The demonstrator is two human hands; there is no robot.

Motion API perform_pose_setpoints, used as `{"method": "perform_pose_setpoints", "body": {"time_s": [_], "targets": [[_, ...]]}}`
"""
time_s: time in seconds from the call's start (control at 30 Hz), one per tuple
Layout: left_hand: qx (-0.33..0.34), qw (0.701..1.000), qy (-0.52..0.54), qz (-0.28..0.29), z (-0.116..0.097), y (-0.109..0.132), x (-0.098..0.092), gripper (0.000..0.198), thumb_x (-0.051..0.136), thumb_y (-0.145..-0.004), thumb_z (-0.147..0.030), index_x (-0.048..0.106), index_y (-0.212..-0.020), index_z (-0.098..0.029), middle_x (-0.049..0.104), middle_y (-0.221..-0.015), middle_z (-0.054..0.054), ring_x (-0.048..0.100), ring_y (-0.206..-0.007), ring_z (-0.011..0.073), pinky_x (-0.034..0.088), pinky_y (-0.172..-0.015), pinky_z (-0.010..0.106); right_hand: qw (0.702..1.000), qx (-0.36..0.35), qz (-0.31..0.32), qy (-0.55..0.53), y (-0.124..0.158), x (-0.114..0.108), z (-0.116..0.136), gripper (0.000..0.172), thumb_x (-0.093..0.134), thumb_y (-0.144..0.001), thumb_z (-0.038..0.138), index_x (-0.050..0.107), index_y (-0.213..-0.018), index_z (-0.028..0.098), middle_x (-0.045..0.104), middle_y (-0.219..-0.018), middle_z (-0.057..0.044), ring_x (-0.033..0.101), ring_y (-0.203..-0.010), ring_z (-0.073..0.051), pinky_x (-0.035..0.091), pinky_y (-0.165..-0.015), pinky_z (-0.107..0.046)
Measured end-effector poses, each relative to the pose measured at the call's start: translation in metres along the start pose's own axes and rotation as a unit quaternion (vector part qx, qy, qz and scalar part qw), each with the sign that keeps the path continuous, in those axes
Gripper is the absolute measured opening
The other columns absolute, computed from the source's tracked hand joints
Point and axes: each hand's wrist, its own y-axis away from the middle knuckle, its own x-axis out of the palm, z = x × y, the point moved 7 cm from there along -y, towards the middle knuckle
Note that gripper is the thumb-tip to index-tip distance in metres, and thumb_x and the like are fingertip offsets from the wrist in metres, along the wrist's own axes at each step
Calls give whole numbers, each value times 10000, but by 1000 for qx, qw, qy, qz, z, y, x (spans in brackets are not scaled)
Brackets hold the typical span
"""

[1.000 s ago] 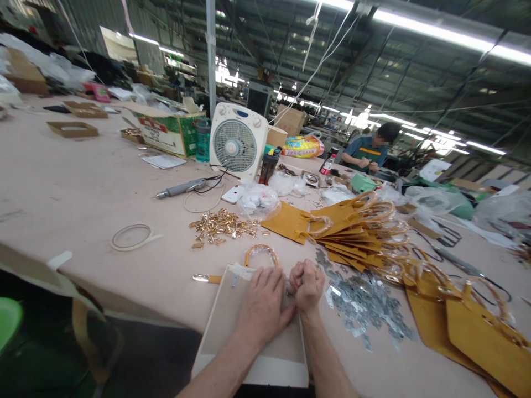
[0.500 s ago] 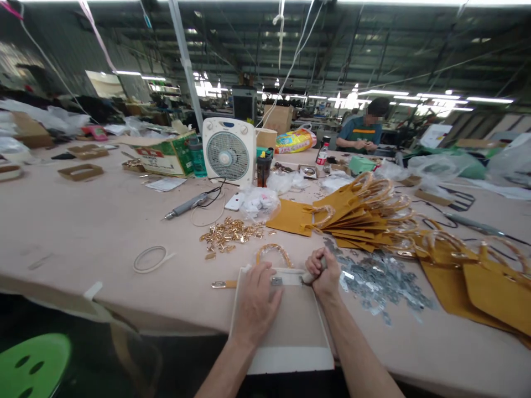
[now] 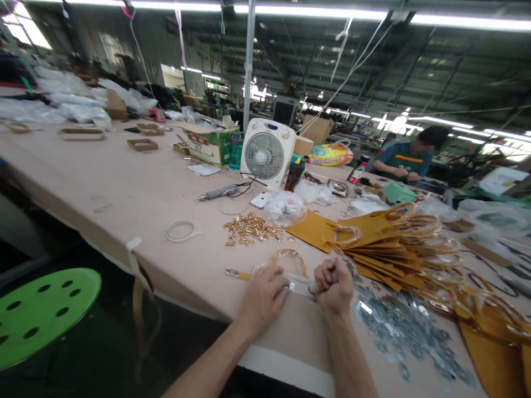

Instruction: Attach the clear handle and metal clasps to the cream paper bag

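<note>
A beige bag with a white lower band (image 3: 290,337) lies flat at the table's near edge, its wrapped handle (image 3: 290,257) pointing away from me. My left hand (image 3: 263,296) presses flat on the bag's top edge beside a small metal plate (image 3: 299,287). My right hand (image 3: 333,287) is closed in a fist round a grey tool handle (image 3: 327,279), its tip down at that plate. A short strap with a metal clasp (image 3: 234,273) sticks out to the left of the bag.
A heap of gold fittings (image 3: 249,228), a tape ring (image 3: 181,230), silver plates (image 3: 406,331), a stack of mustard bags (image 3: 398,243), a white fan (image 3: 267,152) and an electric screwdriver (image 3: 215,193) lie around. A green stool (image 3: 41,309) stands lower left. Another person (image 3: 409,157) works at the far right.
The view has swung left, showing more of the table and stool. My hands stay on the bag's top edge, and the right fist has stayed clenched on the tool.
</note>
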Motion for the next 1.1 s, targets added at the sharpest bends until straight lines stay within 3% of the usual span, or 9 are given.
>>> {"method": "perform_pose_setpoints", "body": {"time_s": [0.17,0.4,0.77,0.97,1.1], "targets": [[-4,1000,-7,6,1,-1,2,192,705,-914,-181,720,-1069,-293,668,-1327,28,534,-1324,269,441,-1152,526,996,86,18,22,-11,30,-28,414,756,-845,539,560,-727,194,376,-493,99,313,-371,-42,238,-370,-162],[-13,1000,11,1,2,-2,1,237,735,-881,-157,710,-1078,-286,696,-1303,22,583,-1269,258,439,-1147,525,989,142,-6,-36,-12,28,-59,408,764,-826,520,530,-723,201,368,-504,110,274,-368,-33,249,-355,-158],[-17,1000,18,-8,6,-2,2,170,708,-926,-207,729,-1074,-288,700,-1305,37,597,-1263,269,447,-1152,557,990,133,16,40,-16,33,-68,449,724,-861,554,487,-701,208,364,-496,107,284,-361,-45,230,-347,-165],[-5,1000,14,12,5,-1,3,175,713,-917,-176,730,-1059,-277,703,-1298,36,600,-1275,259,462,-1156,531,990,74,79,91,3,36,-59,429,626,-968,513,479,-700,214,377,-504,91,304,-388,-65,248,-378,-195],[14,999,14,35,2,0,6,186,718,-897,-124,720,-1006,-275,722,-1249,6,607,-1258,241,459,-1159,502,982,-5,110,156,27,33,-52,444,636,-982,454,475,-652,204,431,-529,58,371,-452,-81,307,-444,-220]]}}
